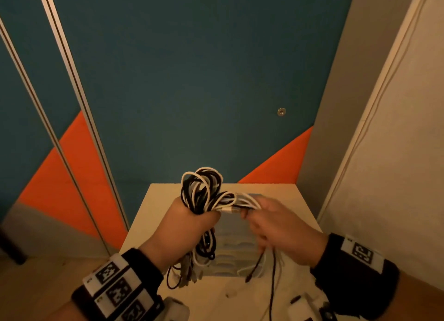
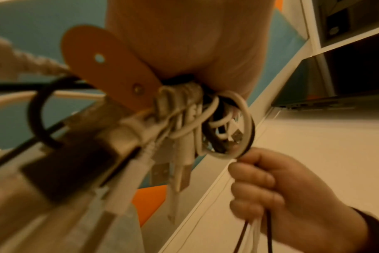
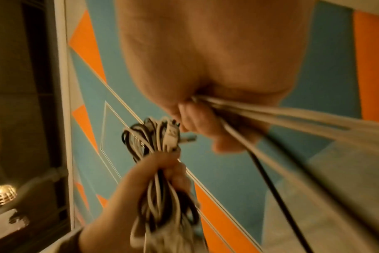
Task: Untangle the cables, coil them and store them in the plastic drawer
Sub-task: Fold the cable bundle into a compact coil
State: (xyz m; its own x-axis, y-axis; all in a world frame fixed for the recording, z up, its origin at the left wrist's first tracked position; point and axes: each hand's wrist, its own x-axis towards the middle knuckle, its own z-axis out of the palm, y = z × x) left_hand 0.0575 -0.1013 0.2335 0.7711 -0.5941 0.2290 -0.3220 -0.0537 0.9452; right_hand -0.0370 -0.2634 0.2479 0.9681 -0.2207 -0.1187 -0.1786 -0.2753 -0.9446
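Note:
A tangled bundle of black and white cables (image 1: 203, 188) is raised above the small table. My left hand (image 1: 192, 221) grips the bundle around its middle, loops sticking up above the fist and plug ends hanging below. My right hand (image 1: 271, 221) holds several strands pulled sideways from the bundle, with a black cable (image 1: 272, 282) and white ones trailing down from it. In the left wrist view the cable loops (image 2: 206, 123) hang under the palm beside an orange strap (image 2: 106, 66). In the right wrist view the bundle (image 3: 160, 171) sits in the left fist. The grey plastic drawer unit (image 1: 237, 248) stands on the table beneath the hands.
The white table (image 1: 300, 200) stands against a teal and orange panelled wall (image 1: 192, 80). A pale wall (image 1: 396, 152) is close on the right. Loose plugs and cable ends (image 1: 182, 277) dangle near the table's front. White shelving (image 2: 327, 44) shows in the left wrist view.

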